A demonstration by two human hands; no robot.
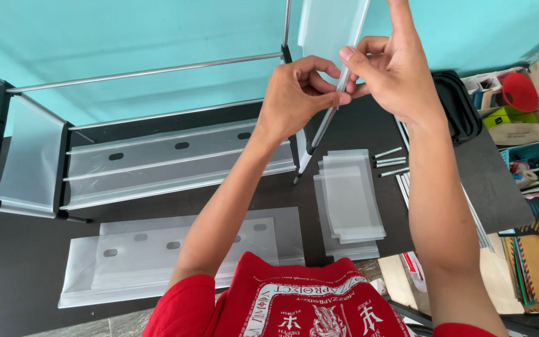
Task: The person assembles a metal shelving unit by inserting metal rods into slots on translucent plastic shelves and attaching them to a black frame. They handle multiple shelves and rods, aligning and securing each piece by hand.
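Rack frame (32, 150) partly built: one long shelf panel (176, 162) and one side panel fitted. Still loose on the worktop (7, 262): long panels (157, 256), short panels (350, 200), spare rods (389, 163). In hand, raised above them: left hand (294, 93) and right hand (391, 68), both grips pinched on a thin rod (325, 122) at a translucent sleeve panel (329, 25).

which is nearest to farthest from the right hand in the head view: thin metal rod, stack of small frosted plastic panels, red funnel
1. Thin metal rod: pinched by the right hand and the left hand.
2. Red funnel: off to the right, on the shelf.
3. Stack of small frosted plastic panels: lower down, on the dark table.
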